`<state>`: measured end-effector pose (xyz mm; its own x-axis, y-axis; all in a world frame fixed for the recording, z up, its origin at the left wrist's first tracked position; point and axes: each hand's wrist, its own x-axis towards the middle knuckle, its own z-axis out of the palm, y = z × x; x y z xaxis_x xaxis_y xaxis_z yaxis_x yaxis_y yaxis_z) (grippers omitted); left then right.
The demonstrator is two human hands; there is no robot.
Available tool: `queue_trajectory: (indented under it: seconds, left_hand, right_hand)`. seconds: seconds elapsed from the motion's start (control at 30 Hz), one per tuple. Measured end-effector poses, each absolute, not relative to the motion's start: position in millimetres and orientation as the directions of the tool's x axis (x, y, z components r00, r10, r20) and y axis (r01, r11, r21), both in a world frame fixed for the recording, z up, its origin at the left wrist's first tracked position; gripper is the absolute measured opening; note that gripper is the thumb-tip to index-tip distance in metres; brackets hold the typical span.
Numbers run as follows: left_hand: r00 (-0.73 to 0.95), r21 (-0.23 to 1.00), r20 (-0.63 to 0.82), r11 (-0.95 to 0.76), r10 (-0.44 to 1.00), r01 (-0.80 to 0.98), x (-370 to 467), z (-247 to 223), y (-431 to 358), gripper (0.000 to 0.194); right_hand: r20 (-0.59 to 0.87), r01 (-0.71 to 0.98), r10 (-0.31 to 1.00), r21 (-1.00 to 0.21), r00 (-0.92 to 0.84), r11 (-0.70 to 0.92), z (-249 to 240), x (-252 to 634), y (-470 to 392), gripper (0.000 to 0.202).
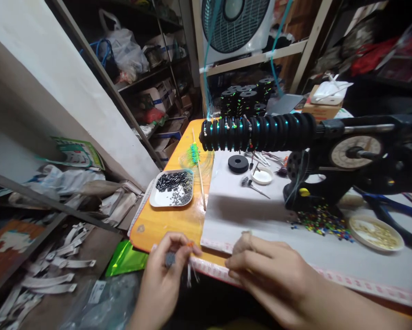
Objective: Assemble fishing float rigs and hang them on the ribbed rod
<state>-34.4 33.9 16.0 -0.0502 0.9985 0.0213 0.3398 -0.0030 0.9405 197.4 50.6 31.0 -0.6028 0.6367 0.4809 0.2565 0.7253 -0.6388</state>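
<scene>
At the table's front edge my left hand (pixel 169 263) is closed, thumb against forefinger. It pinches a small orange piece (pixel 191 244), and thin white strands (pixel 189 273) hang below. A small grey ribbed piece (pixel 170 259) sits within its curled fingers. To the right, my right hand (pixel 264 266) is also closed, its fingertips pressed together; what they hold, if anything, is hidden. A pale cover (pixel 246 239) seems to wrap one of its fingers. Beyond the hands, a row of black foam spools (pixel 261 133) is threaded on a winding machine's shaft, carrying small clips and beads.
A white tray (pixel 154 198) of black tubes and grey bits stands at left, near a thin stick (pixel 202 188). Coloured beads (pixel 325 222), a dish of gold pieces (pixel 378 233), blue-handled pliers (pixel 398 208) and the black machine (pixel 343 183) occupy the right.
</scene>
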Motion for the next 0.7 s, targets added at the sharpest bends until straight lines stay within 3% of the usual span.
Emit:
queue_trajectory:
  seconds: [0.13, 0.27, 0.47, 0.7]
  left_hand:
    - [-0.138, 0.988, -0.092, 0.073, 0.986, -0.134, 7.8, 12.5, 13.8, 0.034]
    - [-0.092, 0.936, -0.1, 0.063, 0.991, -0.346, 31.4, 4.9, 12.0, 0.029]
    - [-0.086, 0.926, -0.13, 0.09, 0.988, -0.366, 41.4, 4.4, 13.0, 0.029]
    - [0.006, 0.941, -0.176, 0.17, 0.984, -0.292, 49.3, 6.5, 10.2, 0.031]
  right_hand:
    - [0.474, 0.191, 0.766, -0.783, -0.433, 0.592, 38.0, 195.6, 54.7, 0.015]
    - [0.4, 0.16, 0.831, -0.858, -0.387, 0.488, 35.5, 196.6, 56.5, 0.014]
    - [0.369, 0.11, 0.856, -0.895, -0.363, 0.432, 35.0, 199.4, 56.4, 0.013]
    - [0.475, 0.185, 0.81, -0.811, -0.344, 0.555, 38.5, 200.1, 54.6, 0.016]
